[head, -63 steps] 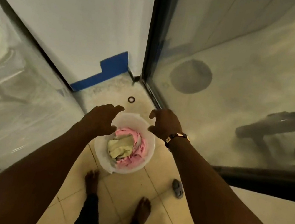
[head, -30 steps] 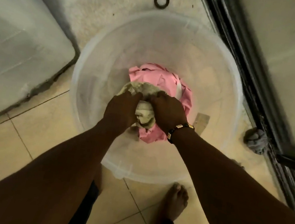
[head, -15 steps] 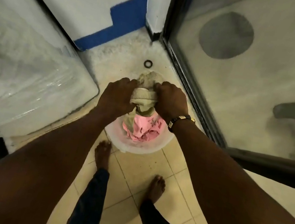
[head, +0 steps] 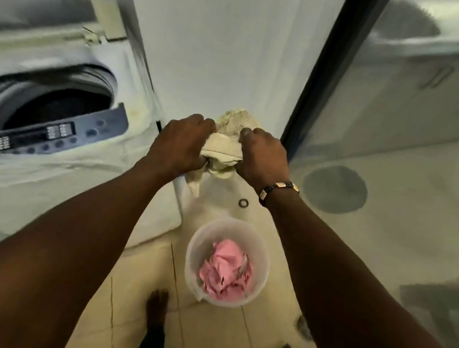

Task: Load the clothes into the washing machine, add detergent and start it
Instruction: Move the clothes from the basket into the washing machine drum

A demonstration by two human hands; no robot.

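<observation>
My left hand (head: pixel 180 143) & right hand (head: pixel 262 158) both grip beige cloth (head: pixel 227 143); open washer drum (head: pixel 51 107) lies to my left, nearer left hand.

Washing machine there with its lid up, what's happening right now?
A person is loading laundry. Both the left hand and right hand grip a bunched beige cloth, held up beside the open washing machine. A pink garment lies in the clear bucket on the floor.

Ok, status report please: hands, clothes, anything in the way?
Left hand and right hand both grip beige cloth, held mid-air. Pink cloth in bucket. Washer lid open, nothing in the way.
</observation>
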